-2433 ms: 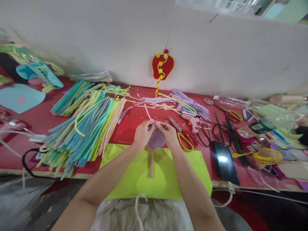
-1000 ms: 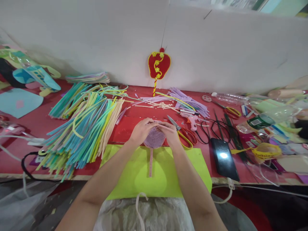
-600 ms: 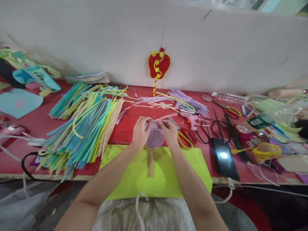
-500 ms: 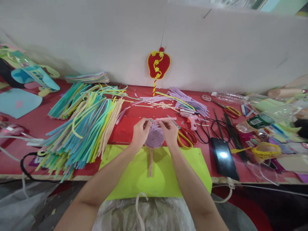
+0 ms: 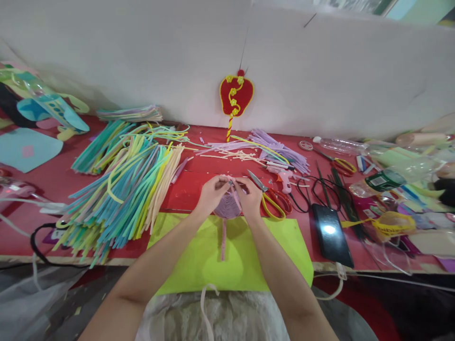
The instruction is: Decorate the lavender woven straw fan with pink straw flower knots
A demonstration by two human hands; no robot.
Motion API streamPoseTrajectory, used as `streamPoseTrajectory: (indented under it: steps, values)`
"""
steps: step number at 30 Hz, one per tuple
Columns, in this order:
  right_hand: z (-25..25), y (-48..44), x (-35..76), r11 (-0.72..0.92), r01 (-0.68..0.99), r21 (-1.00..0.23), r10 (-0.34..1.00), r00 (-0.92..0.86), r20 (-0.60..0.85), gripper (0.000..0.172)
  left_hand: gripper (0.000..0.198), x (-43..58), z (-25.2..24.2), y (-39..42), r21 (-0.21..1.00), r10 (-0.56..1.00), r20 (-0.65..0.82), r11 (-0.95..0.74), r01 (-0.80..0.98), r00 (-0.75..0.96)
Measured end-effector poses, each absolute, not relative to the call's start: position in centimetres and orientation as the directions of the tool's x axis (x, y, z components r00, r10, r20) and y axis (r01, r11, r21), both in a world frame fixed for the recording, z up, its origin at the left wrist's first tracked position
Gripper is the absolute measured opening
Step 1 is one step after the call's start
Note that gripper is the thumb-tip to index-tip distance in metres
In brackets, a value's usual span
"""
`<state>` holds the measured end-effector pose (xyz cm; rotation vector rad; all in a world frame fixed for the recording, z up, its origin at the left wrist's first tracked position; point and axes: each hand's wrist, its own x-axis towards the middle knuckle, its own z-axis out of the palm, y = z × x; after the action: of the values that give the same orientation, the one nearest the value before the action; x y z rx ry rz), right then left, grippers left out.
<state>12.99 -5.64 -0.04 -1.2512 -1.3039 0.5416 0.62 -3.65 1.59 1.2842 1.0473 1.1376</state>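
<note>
A round purple fan (image 5: 225,208) of pipe cleaners, with a pinkish fuzzy stick handle (image 5: 223,241), hangs over the front of the work area, handle down. My left hand (image 5: 211,195) pinches its upper edge from the left. My right hand (image 5: 250,195) is closed at the same edge from the right, fingertips close to the left ones. Between the fingers a pink pipe cleaner (image 5: 236,201) runs down across the fan's face. The exact grip of the fingertips is partly hidden. Scissors (image 5: 275,201) with yellow and red handles lie just right of my right hand.
A yellow-green sheet (image 5: 185,255) lies below. To the left is a big pile of coloured pipe cleaners (image 5: 131,189); purple ones (image 5: 266,144) lie behind. A pink glue gun (image 5: 284,180), phone (image 5: 330,232) and bottle (image 5: 384,180) are on the right. A red fan (image 5: 237,96) leans against the wall.
The pink pipe cleaner that stuck out to the right past my right hand now points down over the fan. My right hand has turned slightly; both hands stay at the top edge.
</note>
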Motion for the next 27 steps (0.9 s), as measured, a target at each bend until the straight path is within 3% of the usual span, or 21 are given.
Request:
streamPoseTrajectory:
  steps: [10,15,21,27]
  values:
    - [-0.8,-5.2,12.7,0.244,0.188,-0.951,0.908,0.301,0.292,0.022,0.009,0.5,1.6,-4.1,0.986,0.98,0.154,-0.161,0.046,0.127]
    - [-0.6,-5.0,12.6,0.18,0.062,-0.982,0.928,0.319,0.191,0.019,0.012,0.4,1.6,-4.5,0.982,0.975,0.127,-0.149,0.113,0.181]
    - [-0.5,-4.8,12.6,0.141,-0.032,-0.99,0.951,0.282,0.126,0.022,0.01,-0.1,2.0,-4.7,0.794,0.917,0.375,-0.392,0.465,0.134]
    - [-0.7,-4.4,12.9,0.122,-0.107,-0.987,0.96,0.266,0.09,0.022,0.009,-0.1,2.2,-4.9,0.733,0.904,0.409,-0.406,0.545,0.124]
